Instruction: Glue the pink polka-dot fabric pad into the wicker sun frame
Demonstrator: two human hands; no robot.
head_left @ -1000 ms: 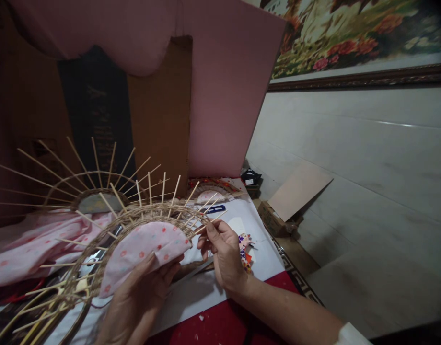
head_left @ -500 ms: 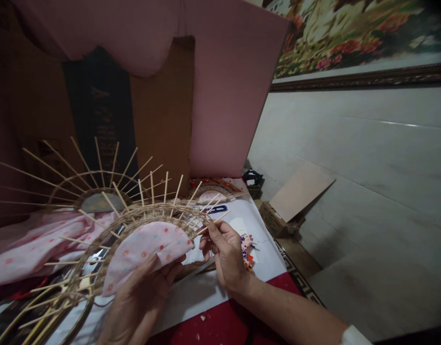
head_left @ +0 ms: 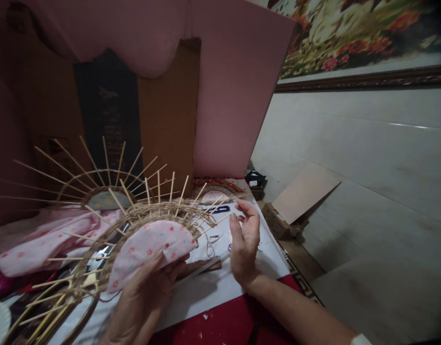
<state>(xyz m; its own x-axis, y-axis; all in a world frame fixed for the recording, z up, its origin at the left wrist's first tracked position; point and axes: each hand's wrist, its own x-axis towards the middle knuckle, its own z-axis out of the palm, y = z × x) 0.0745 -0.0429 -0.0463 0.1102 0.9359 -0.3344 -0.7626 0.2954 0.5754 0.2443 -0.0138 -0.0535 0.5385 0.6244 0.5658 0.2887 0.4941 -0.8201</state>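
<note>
My left hand [head_left: 145, 297] grips the lower edge of a round woven wicker frame [head_left: 98, 256] with bamboo spokes sticking out, its fingers pressed on the pink dotted cloth pad [head_left: 150, 249] in the middle. My right hand [head_left: 245, 239] hovers just right of the frame's rim, fingers apart and curled, holding nothing I can see. A thin twine end [head_left: 208, 247] dangles from the rim between frame and hand.
A second spoked frame [head_left: 94, 191] stands behind. Pink dotted fabric [head_left: 40, 239] lies at left. Blue-handled scissors [head_left: 220, 209] rest on white paper [head_left: 206, 287] over a red table [head_left: 220, 326]. Pink board and cardboard rise behind; a cardboard box [head_left: 278, 220] sits by the tiled wall.
My right hand has let go of the frame's rim and pulled away to the right, opening its fingers. The left hand keeps its hold; the view shifted slightly.
</note>
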